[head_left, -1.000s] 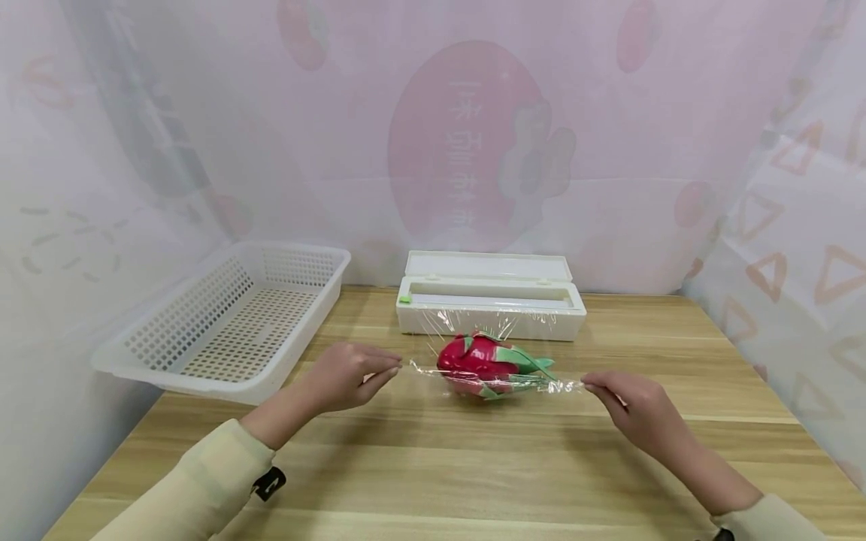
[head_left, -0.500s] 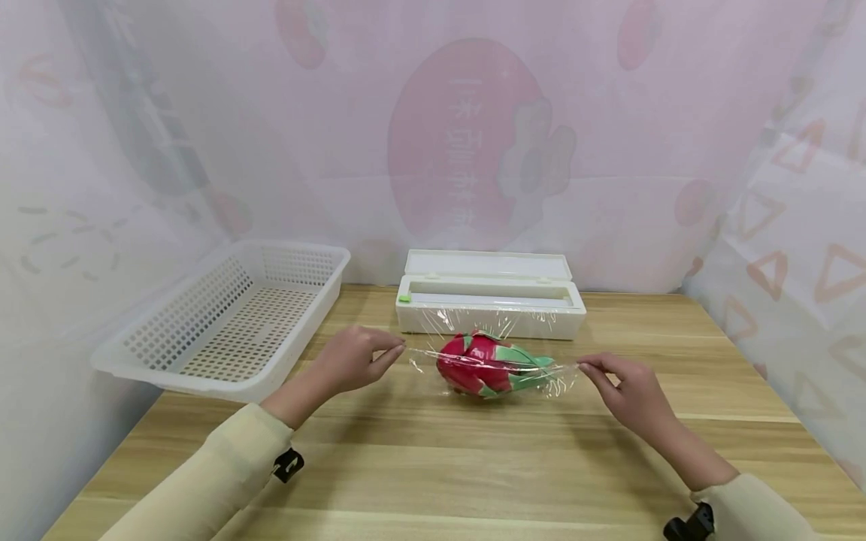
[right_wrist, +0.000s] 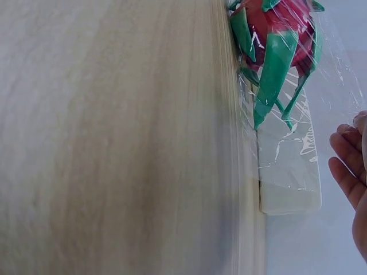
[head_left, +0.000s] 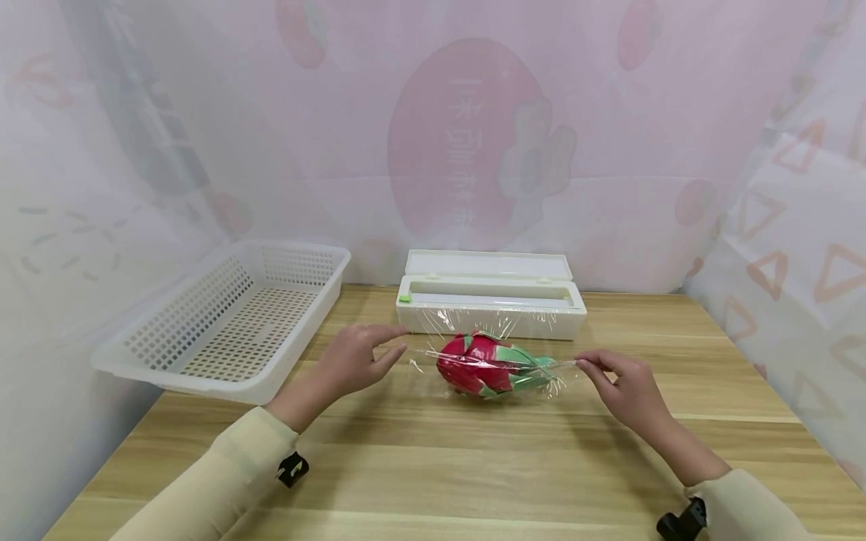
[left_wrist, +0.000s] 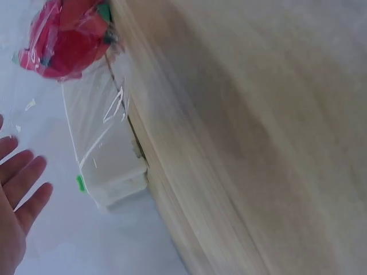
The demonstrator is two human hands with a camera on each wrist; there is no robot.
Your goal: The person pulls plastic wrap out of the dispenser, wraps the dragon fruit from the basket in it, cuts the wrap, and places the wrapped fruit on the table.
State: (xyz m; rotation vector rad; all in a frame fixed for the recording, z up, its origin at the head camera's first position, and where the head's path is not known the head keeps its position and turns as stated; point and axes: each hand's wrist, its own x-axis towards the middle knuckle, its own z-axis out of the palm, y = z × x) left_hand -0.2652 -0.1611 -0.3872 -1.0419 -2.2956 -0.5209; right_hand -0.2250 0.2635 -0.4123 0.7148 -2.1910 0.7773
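Observation:
A red dragon fruit (head_left: 476, 364) with green leaf tips lies on the table, covered by clear plastic wrap (head_left: 433, 376). In the head view my left hand (head_left: 345, 361) is left of the fruit, thumb and forefinger apart. The left wrist view shows that hand's fingers (left_wrist: 26, 177) spread, with nothing between them. My right hand (head_left: 625, 387) pinches the wrap's right corner between thumb and forefinger, beyond the fruit's green tips. Behind the fruit sits a white wrap dispenser box (head_left: 494, 323), its lid raised; the wrap reaches its front face.
A white perforated basket (head_left: 284, 361) stands at the left of the wooden table (head_left: 460, 466). Printed cloth (head_left: 609, 135) hangs behind and along both sides.
Both hands have moved away from the body, drawing the near edge of the wrap over the fruit. The left thumb and forefinger have parted and let go of it.

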